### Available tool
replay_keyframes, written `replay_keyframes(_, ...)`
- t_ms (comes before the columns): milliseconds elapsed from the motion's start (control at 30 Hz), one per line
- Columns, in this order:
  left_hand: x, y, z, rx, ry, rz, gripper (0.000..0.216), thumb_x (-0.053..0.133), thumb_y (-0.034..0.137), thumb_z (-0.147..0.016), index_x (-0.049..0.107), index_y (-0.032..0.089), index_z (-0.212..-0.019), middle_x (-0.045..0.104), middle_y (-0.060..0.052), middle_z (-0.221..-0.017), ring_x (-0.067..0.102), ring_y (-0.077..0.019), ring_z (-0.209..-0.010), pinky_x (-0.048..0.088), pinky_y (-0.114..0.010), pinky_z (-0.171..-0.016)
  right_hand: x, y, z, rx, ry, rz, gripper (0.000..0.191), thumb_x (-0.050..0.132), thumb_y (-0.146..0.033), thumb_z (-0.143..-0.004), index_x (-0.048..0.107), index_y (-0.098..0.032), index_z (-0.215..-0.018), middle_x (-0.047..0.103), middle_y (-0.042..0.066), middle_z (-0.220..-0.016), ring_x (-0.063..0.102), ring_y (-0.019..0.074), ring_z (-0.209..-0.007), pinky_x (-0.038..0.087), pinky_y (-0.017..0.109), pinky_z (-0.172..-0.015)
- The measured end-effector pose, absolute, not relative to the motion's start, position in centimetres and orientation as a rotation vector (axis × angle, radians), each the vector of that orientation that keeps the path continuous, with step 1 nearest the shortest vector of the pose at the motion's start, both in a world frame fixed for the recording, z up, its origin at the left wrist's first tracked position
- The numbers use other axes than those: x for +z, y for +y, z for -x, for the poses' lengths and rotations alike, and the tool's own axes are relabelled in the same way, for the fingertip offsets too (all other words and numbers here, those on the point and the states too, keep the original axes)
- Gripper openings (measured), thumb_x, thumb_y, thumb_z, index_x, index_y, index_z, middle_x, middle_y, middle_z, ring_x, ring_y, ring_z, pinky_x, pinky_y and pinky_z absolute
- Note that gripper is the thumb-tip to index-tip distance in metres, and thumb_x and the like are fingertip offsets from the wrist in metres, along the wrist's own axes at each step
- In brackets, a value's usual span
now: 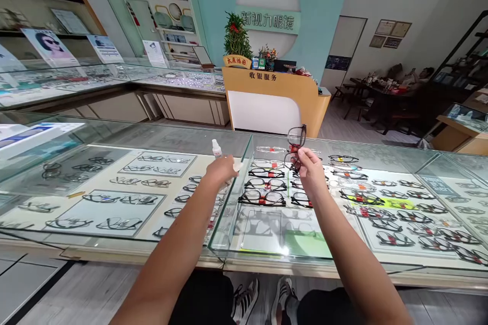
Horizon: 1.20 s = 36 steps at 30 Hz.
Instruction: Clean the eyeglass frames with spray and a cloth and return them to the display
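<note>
My right hand (311, 170) holds up a pair of dark-framed eyeglasses (297, 136) above the glass counter, turned on end, pinched between thumb and fingers. A red tag shows on the frame near my fingertips. My left hand (221, 170) is closed over the counter, left of the glass divider. A small piece of white cloth or tissue (238, 167) sticks out from its fingers. Just beyond that hand stands a small white bottle (216, 148), its lower part hidden by the hand; whether they touch I cannot tell.
Under the glass of the display counter (152, 244) lie several rows of eyeglasses (263, 197), many with red tags. A glass divider (232, 198) rises between my arms. Beyond are a wooden cashier desk (274, 84) with a plant (237, 38), and people sitting at a table (385, 86).
</note>
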<state>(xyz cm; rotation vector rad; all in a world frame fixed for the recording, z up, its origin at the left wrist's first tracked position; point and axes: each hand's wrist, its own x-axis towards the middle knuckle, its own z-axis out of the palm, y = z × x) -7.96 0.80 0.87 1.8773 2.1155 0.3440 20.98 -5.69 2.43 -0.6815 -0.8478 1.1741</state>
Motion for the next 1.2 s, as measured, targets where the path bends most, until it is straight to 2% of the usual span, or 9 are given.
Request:
replay_keyframes(67, 0.7, 1.0, 7.9, 0.302, 2.111, -1.857, 0.027, 0.085, 0.023, -0.071, 0.062, 0.021, -0.087, 0.069, -0.007, -0.078, 0.066, -0.0266, -0.08, 0.045, -0.036, -0.076, 2.5, -5.7, -20.9, 1.172, -0.852, 0.687, 0.027, 0.092, -0.046, -0.073, 0.08, -0.026, -0.086, 0.074, 0.002, -0.095, 0.068, 0.0175, -0.091, 0.055, 0.031, -0.085)
replay_keyframes(133, 1.2, 0.9, 7.7, 0.443, 2.071, -1.868, 0.02, 0.078, 0.027, -0.079, 0.064, 0.021, -0.092, 0.068, -0.005, -0.074, 0.065, -0.0252, -0.075, 0.045, -0.036, -0.075, 2.7, -5.7, -20.9, 1.158, -0.851, 0.699, 0.028, 0.093, -0.046, -0.071, 0.081, -0.026, -0.086, 0.077, 0.003, -0.099, 0.07, 0.0187, -0.095, 0.055, 0.032, -0.087)
replay_keyframes(300, 3.4, -1.8, 4.3, 1.388, 1.509, -1.854, 0.033, 0.066, 0.047, -0.093, 0.06, 0.027, -0.12, 0.072, -0.001, -0.087, 0.068, -0.0211, -0.076, 0.05, -0.03, -0.071, 2.8, -5.7, -20.7, 1.091, -0.842, 0.751, 0.028, 0.095, -0.045, -0.069, 0.085, -0.025, -0.087, 0.08, 0.004, -0.103, 0.07, 0.0203, -0.094, 0.056, 0.037, -0.092)
replay_keyframes(367, 3.4, -3.5, 2.0, 1.552, 1.34, -1.897, 0.036, 0.068, 0.05, -0.093, 0.06, 0.026, -0.118, 0.072, -0.001, -0.089, 0.067, -0.0191, -0.076, 0.049, -0.029, -0.069, 2.6, -5.8, -20.6, 1.045, -0.86, 0.761, 0.025, 0.093, -0.044, -0.071, 0.085, -0.025, -0.086, 0.079, 0.004, -0.099, 0.069, 0.02, -0.094, 0.054, 0.037, -0.093)
replay_keyframes(467, 2.7, -5.6, -1.0, 1.533, 1.27, -2.124, 0.025, 0.067, 0.048, -0.097, 0.063, 0.024, -0.105, 0.068, 0.001, -0.08, 0.061, -0.016, -0.067, 0.046, -0.028, -0.065, 2.4, -5.9, -20.0, 1.005, -0.86, 0.759, 0.022, 0.092, -0.042, -0.073, 0.084, -0.024, -0.083, 0.078, 0.002, -0.092, 0.067, 0.0188, -0.09, 0.053, 0.036, -0.094)
replay_keyframes(533, 2.3, -6.3, -2.3, 1.498, 1.212, -2.328, 0.021, 0.062, 0.044, -0.102, 0.065, 0.023, -0.1, 0.067, -0.001, -0.08, 0.061, -0.0162, -0.069, 0.046, -0.029, -0.067, 2.3, -6.1, -19.5, 1.014, -0.844, 0.751, 0.021, 0.091, -0.042, -0.073, 0.083, -0.024, -0.081, 0.077, 0.001, -0.088, 0.066, 0.018, -0.086, 0.053, 0.035, -0.093)
replay_keyframes(733, 2.2, -6.3, -3.0, 1.391, 1.117, -2.63, 0.027, 0.046, 0.037, -0.11, 0.069, 0.023, -0.107, 0.067, -0.005, -0.088, 0.064, -0.0184, -0.077, 0.046, -0.03, -0.069, 2.3, -6.6, -18.5, 1.045, -0.775, 0.735, 0.02, 0.089, -0.041, -0.072, 0.082, -0.024, -0.08, 0.077, 0.001, -0.085, 0.065, 0.0174, -0.082, 0.053, 0.034, -0.089)
replay_keyframes(1000, 2.4, -6.8, -3.4, 1.098, 0.682, -2.721, 0.022, 0.048, 0.032, -0.109, 0.068, 0.022, -0.107, 0.07, -0.005, -0.093, 0.064, -0.0183, -0.081, 0.045, -0.029, -0.07, 2.9, -6.5, -19.3, 1.087, -0.706, 0.786, 0.03, 0.093, -0.046, -0.068, 0.08, -0.022, -0.08, 0.077, 0.003, -0.087, 0.064, 0.0173, -0.079, 0.051, 0.032, -0.073)
replay_keyframes(1200, 4.3, -6.3, -0.5, 1.201, 0.806, -2.476, 0.018, 0.055, 0.035, -0.102, 0.062, 0.022, -0.092, 0.065, -0.006, -0.097, 0.062, -0.0194, -0.086, 0.048, -0.032, -0.078, 3.6, -6.6, -19.8, 1.094, -0.698, 0.734, 0.028, 0.093, -0.045, -0.067, 0.08, -0.023, -0.078, 0.078, 0.003, -0.09, 0.066, 0.0171, -0.082, 0.056, 0.032, -0.081)
